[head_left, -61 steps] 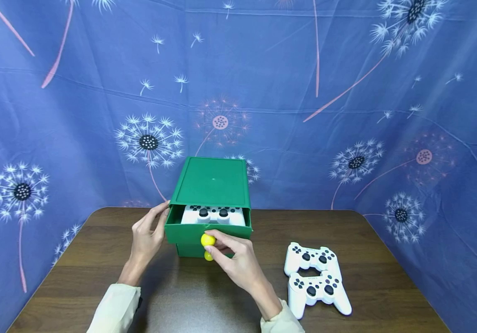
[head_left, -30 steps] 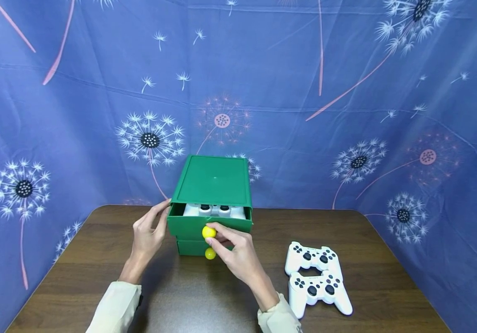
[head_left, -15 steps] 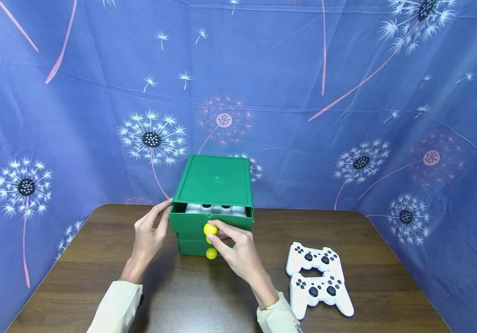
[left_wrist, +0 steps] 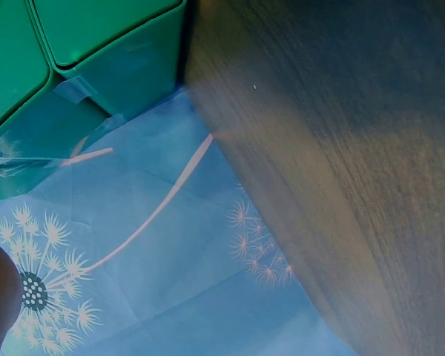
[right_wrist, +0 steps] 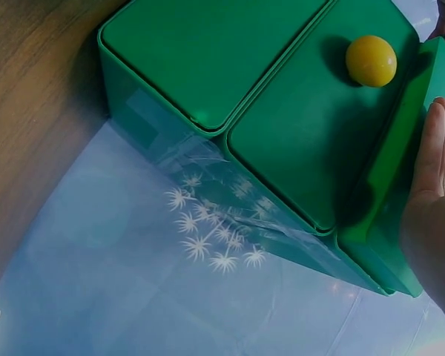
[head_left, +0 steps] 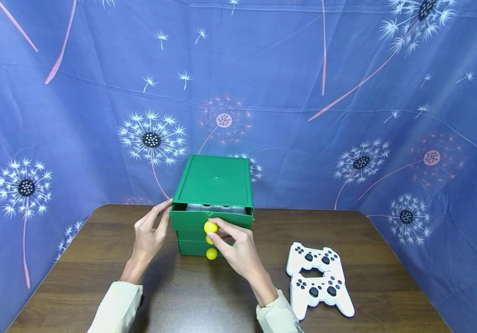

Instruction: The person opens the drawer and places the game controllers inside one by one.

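Observation:
A green drawer cabinet point(head_left: 217, 180) stands at the back of the table, its drawers fitted with round yellow knobs. The top drawer point(head_left: 188, 221) sticks out a little, and a strip of a white game controller point(head_left: 215, 208) shows inside it. My right hand point(head_left: 238, 247) pinches the top drawer's yellow knob point(head_left: 211, 227) between thumb and fingers. Below it, the bottom drawer point(head_left: 192, 248) and its knob point(head_left: 211, 253) are flush with the cabinet. My left hand point(head_left: 148, 233) rests its fingertips against the cabinet's left side near the top front corner.
Two white game controllers point(head_left: 321, 294) lie one in front of the other at the right on the brown wooden table point(head_left: 367, 259). Blue cloth point(head_left: 288, 152) printed with dandelions hangs behind and beside the table.
The top drawer has slid inward, pushed by my right hand at the knob, and less of the controller inside shows. My left hand has stayed at the cabinet's side.

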{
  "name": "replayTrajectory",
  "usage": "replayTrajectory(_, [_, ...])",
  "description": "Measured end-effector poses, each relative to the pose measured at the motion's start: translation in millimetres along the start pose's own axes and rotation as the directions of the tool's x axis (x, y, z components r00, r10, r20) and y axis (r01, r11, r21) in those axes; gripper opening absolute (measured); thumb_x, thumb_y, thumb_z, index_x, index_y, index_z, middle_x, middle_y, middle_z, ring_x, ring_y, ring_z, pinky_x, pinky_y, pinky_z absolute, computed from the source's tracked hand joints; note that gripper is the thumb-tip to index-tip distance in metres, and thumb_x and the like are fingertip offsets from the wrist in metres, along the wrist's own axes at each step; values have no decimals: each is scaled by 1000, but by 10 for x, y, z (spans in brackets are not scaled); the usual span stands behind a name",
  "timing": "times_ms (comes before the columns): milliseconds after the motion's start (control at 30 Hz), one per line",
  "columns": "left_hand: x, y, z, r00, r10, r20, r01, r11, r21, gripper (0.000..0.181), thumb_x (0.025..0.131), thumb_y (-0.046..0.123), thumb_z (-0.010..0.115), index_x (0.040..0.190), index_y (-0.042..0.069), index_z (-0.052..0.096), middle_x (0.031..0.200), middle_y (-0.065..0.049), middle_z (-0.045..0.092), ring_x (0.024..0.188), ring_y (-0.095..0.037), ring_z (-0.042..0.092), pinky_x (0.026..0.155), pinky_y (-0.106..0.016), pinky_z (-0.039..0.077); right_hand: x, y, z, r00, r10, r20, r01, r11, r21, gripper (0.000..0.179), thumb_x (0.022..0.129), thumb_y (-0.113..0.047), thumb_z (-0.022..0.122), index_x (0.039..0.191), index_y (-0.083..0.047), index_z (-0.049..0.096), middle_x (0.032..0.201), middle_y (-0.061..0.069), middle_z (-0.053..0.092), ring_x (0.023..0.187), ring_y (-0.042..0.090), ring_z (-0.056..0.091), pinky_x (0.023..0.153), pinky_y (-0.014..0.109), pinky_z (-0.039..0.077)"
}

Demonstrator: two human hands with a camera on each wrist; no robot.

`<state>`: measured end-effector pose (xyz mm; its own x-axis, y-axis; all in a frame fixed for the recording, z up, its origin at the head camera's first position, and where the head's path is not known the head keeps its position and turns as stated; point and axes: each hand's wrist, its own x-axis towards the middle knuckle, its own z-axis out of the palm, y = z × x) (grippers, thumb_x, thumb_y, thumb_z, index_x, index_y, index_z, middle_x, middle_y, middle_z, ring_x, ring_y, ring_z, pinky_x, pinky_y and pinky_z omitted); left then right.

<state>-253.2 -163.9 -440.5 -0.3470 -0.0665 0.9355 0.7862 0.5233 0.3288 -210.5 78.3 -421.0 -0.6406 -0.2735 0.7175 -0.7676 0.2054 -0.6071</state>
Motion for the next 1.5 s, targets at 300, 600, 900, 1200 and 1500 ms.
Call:
replayTrajectory(300, [-12,0,3,1000,11,3,-11,1000,1,45,81,-25,72,120,-3,74,111,-16,76,97,-15,71,89,-13,51,8,31,3,1000,-15,-5,15,1000,4,32,92,1,77,124,-4,74,98,6,77,83,13,73,69,26,62])
replayTrajectory(600, [-1,-11,-2,1000,24,1,-24,1000,-7,46,81,-25,70,121,-3,73,111,-16,76,99,-11,70,89,-13,51,32,50,11,1000,-11,-10,11,1000,13,32,94,-1,75,126,-4,73,97,5,77,81,13,73,68,26,62])
replayTrajectory(900, [5,-2,-5,1000,25,0,-25,1000,-3,45,81,-26,71,121,-4,73,111,-16,76,96,-17,72,89,-14,52,48,59,2,1000,8,-8,-8,1000,19,31,94,-1,75,125,-4,74,94,4,77,80,11,72,69,28,63])
replayTrajectory(1200, [12,-4,6,1000,25,-6,-25,1000,-5,44,81,-25,71,119,-4,74,110,-16,76,88,-28,72,88,-13,51,70,76,4,1000,4,-18,-4,1000,13,31,94,-3,76,125,-6,74,92,3,77,79,11,72,68,27,62])
replayTrajectory(1500, [-2,-21,8,1000,19,2,-19,1000,-13,45,80,-25,72,120,-5,73,113,-15,76,94,-21,72,89,-14,52,74,107,15,1000,13,-23,-13,1000,12,29,95,-3,75,124,-6,74,92,5,77,81,13,73,69,28,62])
